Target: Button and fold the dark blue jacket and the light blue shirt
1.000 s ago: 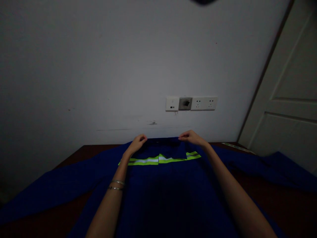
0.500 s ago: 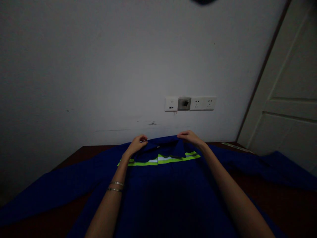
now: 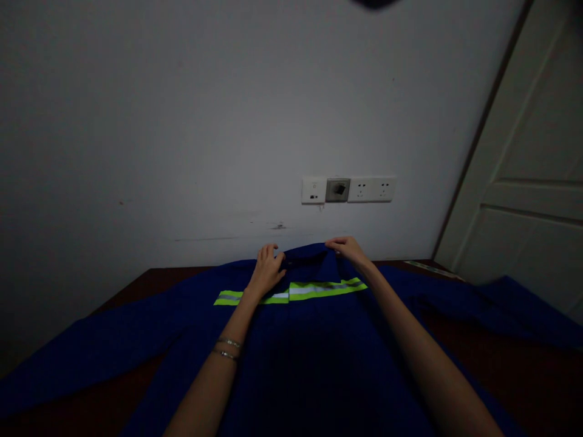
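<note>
A dark blue work jacket (image 3: 314,328) lies spread out, front up, with its sleeves stretched to both sides. Yellow-green and silver reflective strips (image 3: 314,291) cross its chest. My right hand (image 3: 347,250) pinches the raised edge of the collar (image 3: 307,249) on its right side. At the collar's left part, my left hand (image 3: 268,272) is open with its fingers apart; whether the fingertips touch the cloth is hard to make out. Two bracelets circle my left wrist.
The jacket rests on a dark reddish-brown table (image 3: 141,285) pushed against a pale wall (image 3: 204,152). Several socket and switch plates (image 3: 359,189) sit on the wall above the collar. A white panelled door (image 3: 523,182) stands at the right. A thin patterned strip (image 3: 435,269) lies at the table's far right.
My left hand has moved right along the collar and its fingers have spread. The collar's left side lies lower beneath it. My right hand keeps its pinch in nearly the same spot.
</note>
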Motion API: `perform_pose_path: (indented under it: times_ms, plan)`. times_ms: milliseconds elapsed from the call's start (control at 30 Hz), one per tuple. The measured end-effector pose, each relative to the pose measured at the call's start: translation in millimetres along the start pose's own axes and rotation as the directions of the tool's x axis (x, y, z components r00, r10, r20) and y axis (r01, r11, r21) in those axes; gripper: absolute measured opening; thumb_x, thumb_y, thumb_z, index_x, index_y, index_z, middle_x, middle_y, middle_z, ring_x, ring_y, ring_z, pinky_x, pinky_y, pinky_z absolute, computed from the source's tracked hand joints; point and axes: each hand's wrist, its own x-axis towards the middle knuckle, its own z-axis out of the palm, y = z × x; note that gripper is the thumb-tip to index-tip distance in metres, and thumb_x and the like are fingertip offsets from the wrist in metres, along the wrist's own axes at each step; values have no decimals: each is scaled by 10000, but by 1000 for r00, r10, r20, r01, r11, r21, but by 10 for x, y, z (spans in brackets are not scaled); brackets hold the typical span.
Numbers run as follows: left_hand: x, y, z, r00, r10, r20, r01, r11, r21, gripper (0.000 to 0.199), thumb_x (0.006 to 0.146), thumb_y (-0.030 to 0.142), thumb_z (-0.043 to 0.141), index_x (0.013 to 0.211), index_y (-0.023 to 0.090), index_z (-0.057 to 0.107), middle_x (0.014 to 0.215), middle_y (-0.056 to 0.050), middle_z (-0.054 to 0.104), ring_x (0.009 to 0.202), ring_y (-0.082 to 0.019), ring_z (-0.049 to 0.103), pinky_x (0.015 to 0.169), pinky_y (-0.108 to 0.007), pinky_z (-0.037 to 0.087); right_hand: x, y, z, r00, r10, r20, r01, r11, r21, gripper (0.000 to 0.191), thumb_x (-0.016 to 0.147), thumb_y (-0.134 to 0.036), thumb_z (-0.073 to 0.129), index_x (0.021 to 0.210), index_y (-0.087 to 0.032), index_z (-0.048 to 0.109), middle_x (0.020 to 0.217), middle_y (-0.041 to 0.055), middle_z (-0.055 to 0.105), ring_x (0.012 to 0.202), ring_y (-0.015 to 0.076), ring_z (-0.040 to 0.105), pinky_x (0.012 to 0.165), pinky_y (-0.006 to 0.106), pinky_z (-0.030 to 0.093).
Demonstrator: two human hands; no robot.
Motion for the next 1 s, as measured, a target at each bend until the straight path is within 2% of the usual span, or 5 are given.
perform_pose_path:
  times_ms: [300,533,733,900,1000]
  plan:
    - [-42,-145,2,978,-192,-76,204,957,204,399,684,273,666,1036,177,503,1240,-155,361,1163,-323,317,922,-478,305,10,50,-43,992,63,114,-69,996,47,178,658,-281,621,741,-138,686,711,34,668,606,103,562,566,207,422]
    - [-77,-148,96,990,-140,-21,142,974,178,434,654,377,694,1030,209,559,1301,-133,353,1185,-331,297,943,-500,273,1,-9,-67,976,118,183,-141,983,119,121,663,-229,631,727,-135,673,628,20,644,504,82,522,511,204,407]
    - [-140,-140,171,991,-133,10,130,980,152,340,682,317,673,992,205,592,1312,-127,358,1193,-323,293,948,-500,265,-24,-34,-55,975,83,204,-109,987,120,233,684,-231,627,902,-154,660,578,-6,608,460,74,487,462,193,374]
    - [-138,-161,170,995,-98,-6,98,985,139,146,741,232,592,874,195,642,1269,-107,412,1174,-307,306,928,-484,294,-26,-2,-97,986,18,168,-10,999,-51,317,739,-247,566,1040,-166,618,641,16,633,545,112,548,532,227,422]
    - [-108,-173,151,995,-100,-31,103,989,107,135,773,231,547,832,193,662,1237,-92,447,1138,-297,331,907,-471,321,-47,-8,-74,993,-73,88,102,917,-387,297,746,-206,531,1021,-143,622,705,42,631,624,138,562,605,253,429]
